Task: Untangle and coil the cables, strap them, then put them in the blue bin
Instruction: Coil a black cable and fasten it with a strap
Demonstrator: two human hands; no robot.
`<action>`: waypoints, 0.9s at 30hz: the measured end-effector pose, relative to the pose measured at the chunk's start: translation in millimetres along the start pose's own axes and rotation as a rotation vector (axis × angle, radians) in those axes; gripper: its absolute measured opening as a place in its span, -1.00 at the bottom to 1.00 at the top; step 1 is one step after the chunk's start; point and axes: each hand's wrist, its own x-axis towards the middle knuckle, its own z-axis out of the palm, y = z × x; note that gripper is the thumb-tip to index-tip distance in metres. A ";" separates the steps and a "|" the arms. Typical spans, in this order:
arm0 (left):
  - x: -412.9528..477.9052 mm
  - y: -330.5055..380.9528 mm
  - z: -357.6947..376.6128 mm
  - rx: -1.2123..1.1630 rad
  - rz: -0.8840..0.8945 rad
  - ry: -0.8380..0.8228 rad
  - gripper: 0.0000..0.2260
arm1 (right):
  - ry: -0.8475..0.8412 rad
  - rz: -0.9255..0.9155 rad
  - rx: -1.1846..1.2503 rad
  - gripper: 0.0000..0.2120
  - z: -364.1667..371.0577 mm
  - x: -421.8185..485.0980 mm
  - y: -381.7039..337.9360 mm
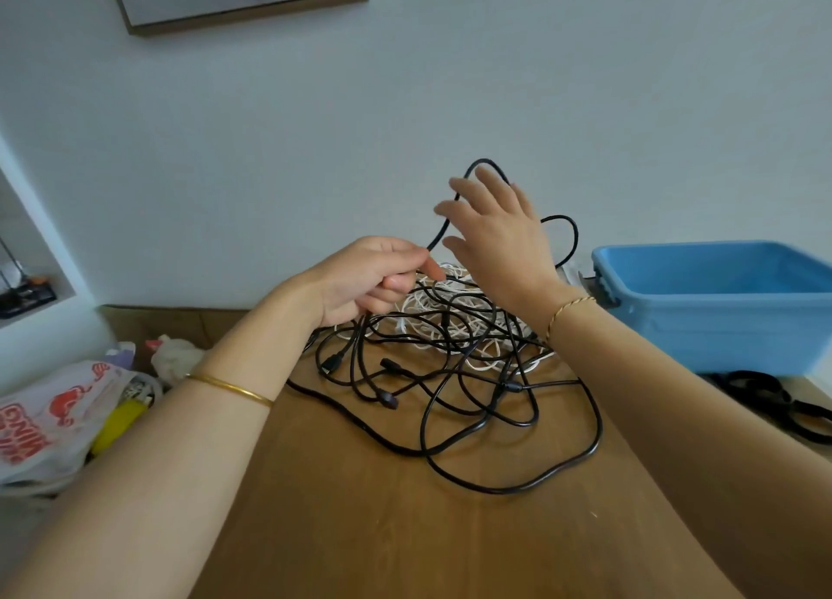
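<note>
The left hand [373, 279] is seen raised above the far middle of the desk [360, 508], its thumb and curled fingers pinched on a black cable [443, 227]. From that pinch the cable is carried upward in a loop that passes behind the right hand [499, 238]. The right hand is held up just beside the left with its fingers straight and spread apart. It is slightly blurred, and whether the loop is touched by it cannot be told.

Below both hands, a tangle of black cables [508, 423] is spread across the middle of the desk, with several plugs showing. A bunch of white cable [450, 271] is caught in its far part. The blue bin [720, 324] is set at the desk's far right edge, near the tangle but apart from it. Black looped items [761, 391] are laid at the right edge in front of the bin; what they are cannot be told. A printed plastic bag [54, 418] is seen off the desk's left edge.
</note>
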 end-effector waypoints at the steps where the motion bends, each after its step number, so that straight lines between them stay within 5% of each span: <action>1: -0.2 -1.4 0.7 -0.025 0.005 -0.017 -0.76 | 0.030 -0.006 0.018 -0.75 2.1 0.1 2.6; 14: -29.9 -52.2 16.5 -0.289 -0.031 -0.002 -0.78 | -0.009 0.678 0.600 -0.79 7.7 -32.4 42.2; 20: -26.7 -22.1 50.8 -0.843 0.224 -0.018 -0.77 | -0.355 0.481 0.449 -0.75 18.4 -83.3 21.0; 27: -5.7 -14.2 68.3 -0.936 0.367 0.261 -0.78 | -0.574 0.163 0.414 -0.80 13.5 -107.1 -10.0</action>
